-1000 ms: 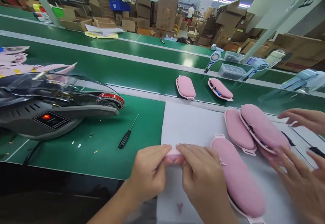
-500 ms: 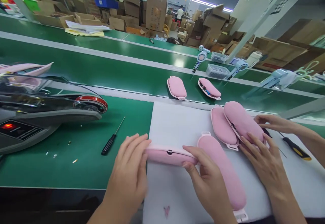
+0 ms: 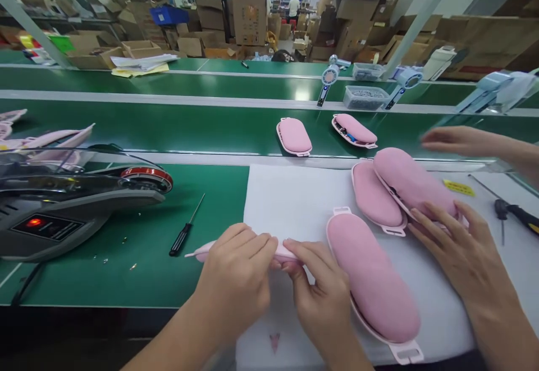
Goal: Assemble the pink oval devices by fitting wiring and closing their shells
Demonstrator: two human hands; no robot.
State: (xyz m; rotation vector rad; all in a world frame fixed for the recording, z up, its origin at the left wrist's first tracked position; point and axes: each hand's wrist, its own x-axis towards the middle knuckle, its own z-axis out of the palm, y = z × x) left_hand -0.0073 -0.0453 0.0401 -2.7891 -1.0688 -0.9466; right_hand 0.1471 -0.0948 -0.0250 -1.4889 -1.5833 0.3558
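Both my hands grip a pink padded shell on edge above the white sheet. My left hand is closed over its middle and hides much of it. My right hand pinches its right end between thumb and fingers. Just right of my right hand lies a long pink padded piece with slotted end tabs. Beyond it are a smaller pink padded piece and another long pink piece, with a co-worker's hand on the latter.
A black screwdriver lies left on the green mat, near a grey machine with a red light. Two pink padded pieces sit on the green bench behind. More screwdrivers and a co-worker's other hand are at right.
My left hand has moved right along the pink shell and closed over its middle. The shell has shifted left. The co-worker's far hand has lifted away from the pink pieces.
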